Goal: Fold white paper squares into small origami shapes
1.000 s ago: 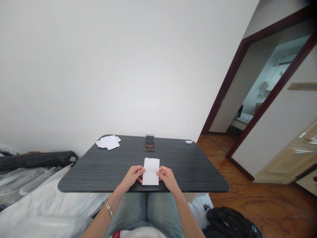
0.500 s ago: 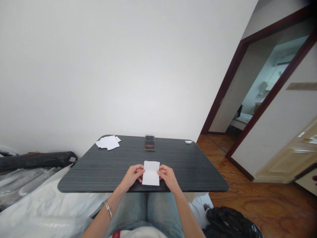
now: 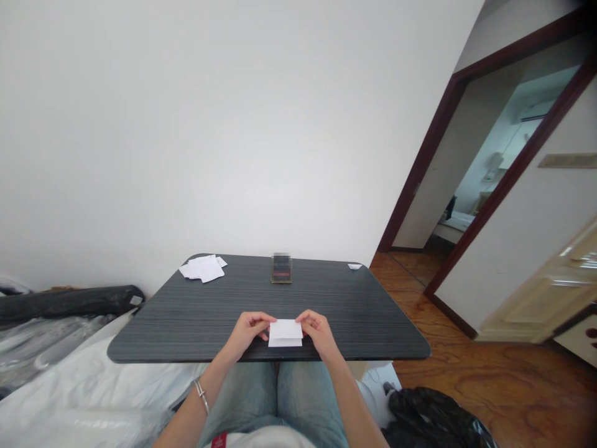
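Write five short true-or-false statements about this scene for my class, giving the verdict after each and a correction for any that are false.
1. The left hand and right hand hold a folded white sheet of paper near the front edge of the dark wood-grain table. True.
2. The metal bangle is on the right wrist. False: it is on the left wrist.
3. The loose pile of white papers lies at the table's far right corner. False: it lies at the far left corner.
4. A pixelated, unreadable object sits near the table's far edge. True.
5. The black plastic bag lies on the table. False: it lies off the table, low down at the person's right.
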The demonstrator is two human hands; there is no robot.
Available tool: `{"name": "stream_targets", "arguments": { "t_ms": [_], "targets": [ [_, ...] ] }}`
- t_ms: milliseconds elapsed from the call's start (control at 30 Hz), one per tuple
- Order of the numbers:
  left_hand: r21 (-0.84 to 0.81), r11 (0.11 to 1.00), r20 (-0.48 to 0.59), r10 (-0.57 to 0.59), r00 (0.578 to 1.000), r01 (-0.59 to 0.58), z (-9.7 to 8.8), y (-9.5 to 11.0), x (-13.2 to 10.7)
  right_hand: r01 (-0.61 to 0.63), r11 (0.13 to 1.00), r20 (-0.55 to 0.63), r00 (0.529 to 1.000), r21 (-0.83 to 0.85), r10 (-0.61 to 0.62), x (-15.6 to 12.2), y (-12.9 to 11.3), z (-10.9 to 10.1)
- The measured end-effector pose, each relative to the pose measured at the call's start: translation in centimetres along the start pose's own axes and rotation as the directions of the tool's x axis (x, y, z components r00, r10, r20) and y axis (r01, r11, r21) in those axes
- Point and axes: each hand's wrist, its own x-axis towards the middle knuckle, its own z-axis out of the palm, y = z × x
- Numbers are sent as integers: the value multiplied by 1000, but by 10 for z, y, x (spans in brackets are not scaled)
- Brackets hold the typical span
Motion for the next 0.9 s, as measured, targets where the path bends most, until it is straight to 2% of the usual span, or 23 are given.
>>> {"name": "stream_targets", "arguments": {
  "t_ms": [267, 433, 633, 900],
  "targets": [
    [12, 998, 51, 58, 997, -59, 3, 6, -2, 26, 1000, -35, 999, 15, -25, 0, 3, 1],
    [-71, 997, 49, -10, 999, 14, 8, 11, -2, 55, 997, -39, 998, -60, -57, -2, 3, 2],
    [43, 997, 128, -62, 990, 57, 10, 6, 2, 76, 992, 5, 997, -98, -76, -5, 1, 4],
    [46, 997, 111, -65, 992, 60, 8, 2, 2, 81, 989, 36, 996, -120, -77, -5, 1, 3]
  ]
}}
